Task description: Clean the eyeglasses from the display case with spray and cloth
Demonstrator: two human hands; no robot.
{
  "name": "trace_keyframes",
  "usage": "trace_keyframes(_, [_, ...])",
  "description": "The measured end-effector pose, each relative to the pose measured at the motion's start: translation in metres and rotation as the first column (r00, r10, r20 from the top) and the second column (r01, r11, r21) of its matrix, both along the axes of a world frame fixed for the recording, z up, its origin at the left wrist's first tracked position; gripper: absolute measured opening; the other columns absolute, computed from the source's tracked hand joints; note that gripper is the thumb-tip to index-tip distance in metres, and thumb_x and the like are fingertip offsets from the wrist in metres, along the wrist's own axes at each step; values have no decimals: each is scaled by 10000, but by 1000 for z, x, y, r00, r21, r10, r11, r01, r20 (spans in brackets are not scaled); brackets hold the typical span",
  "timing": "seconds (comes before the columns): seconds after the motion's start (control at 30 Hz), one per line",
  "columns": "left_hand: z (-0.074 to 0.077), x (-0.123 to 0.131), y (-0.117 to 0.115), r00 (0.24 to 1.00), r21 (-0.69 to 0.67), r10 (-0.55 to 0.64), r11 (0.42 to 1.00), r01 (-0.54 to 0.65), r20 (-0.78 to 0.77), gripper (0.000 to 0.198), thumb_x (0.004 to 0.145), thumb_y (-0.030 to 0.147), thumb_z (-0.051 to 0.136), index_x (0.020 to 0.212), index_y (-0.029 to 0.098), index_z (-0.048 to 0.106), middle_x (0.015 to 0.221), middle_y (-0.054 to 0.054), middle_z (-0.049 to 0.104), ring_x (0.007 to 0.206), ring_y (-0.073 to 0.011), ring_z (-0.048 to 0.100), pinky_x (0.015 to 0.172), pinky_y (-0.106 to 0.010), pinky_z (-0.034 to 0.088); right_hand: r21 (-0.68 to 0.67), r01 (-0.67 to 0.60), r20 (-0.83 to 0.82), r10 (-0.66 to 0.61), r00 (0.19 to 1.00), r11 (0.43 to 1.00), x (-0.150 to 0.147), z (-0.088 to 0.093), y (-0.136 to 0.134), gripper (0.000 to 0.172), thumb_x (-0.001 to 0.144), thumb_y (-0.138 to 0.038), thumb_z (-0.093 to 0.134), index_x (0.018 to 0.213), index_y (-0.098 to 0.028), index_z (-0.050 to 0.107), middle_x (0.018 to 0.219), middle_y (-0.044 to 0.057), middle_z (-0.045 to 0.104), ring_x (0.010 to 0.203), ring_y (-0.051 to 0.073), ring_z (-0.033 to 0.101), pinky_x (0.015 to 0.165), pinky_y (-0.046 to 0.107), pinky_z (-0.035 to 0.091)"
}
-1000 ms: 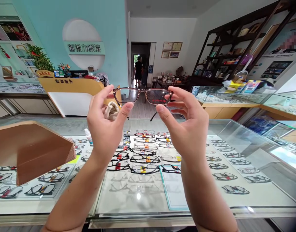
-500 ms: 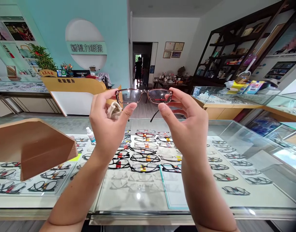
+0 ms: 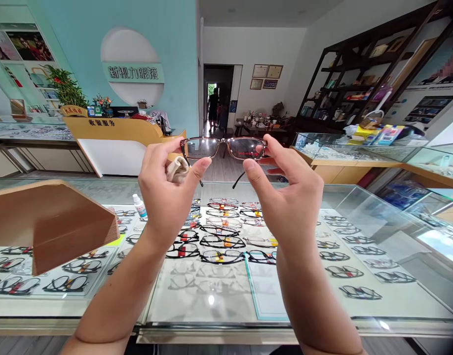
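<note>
A pair of eyeglasses (image 3: 223,141) with a thin dark frame is held up level above the glass counter, its temples pointing back toward me. My left hand (image 3: 167,185) pinches the frame's left end between thumb and fingers. A crumpled beige cloth (image 3: 177,170) is tucked in that same hand's palm. My right hand (image 3: 291,190) grips the other end, thumb below and index finger at the upper corner. Red lettering (image 3: 250,153) shows on the right lens. Both hands are closed on the glasses.
Below lies a glass display counter (image 3: 197,308) with rows of glasses (image 3: 222,241) inside. A brown box-like object (image 3: 71,224) and a white spray bottle (image 3: 139,205) stand to the left. A person (image 3: 212,106) is in the far doorway. A glass case (image 3: 315,155) stands at right.
The eyeglasses and both hands have shifted slightly to the right. My right hand's fingers have moved a little around the frame's end. The grip on both ends stays.
</note>
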State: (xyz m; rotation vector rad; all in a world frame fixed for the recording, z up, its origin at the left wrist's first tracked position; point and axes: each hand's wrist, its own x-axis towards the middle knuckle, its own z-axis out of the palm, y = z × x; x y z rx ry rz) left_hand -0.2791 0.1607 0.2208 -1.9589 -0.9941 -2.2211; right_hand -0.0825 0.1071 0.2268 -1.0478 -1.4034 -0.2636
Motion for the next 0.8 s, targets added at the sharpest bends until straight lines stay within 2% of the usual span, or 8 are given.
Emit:
trace_keyframes(0.3, [1,-1,-4,1000,-22,-27,999,27,-4,418,915,610,902,1197,333,766,1161,-96,720,1152,-303,708,905,-494,639,-48,-1,-2,1,1000,999,-1,0,-3,467,1040,-452,717,1471,-277,764,1266,118,830,1120,313,787,998,574,663])
trace_keyframes(0.47, [0,-2,-3,999,-17,-38,999,38,-4,481,895,632,912,1223,317,756,1175,-89,715,1174,-299,707,918,-471,637,-44,12,14,-11,1000,999,-2,0,-5,450,1040,-445,713,1458,-284,765,1246,106,831,1115,304,781,999,546,659])
trace_keyframes(0.8, [0,-1,-5,1000,-6,-16,1000,16,-14,465,902,628,906,1212,311,764,1132,-76,712,1139,-279,698,954,-458,620,-32,39,23,-38,999,999,-2,2,-8,426,1043,-453,692,1429,-292,780,1189,89,839,944,259,784,929,504,669])
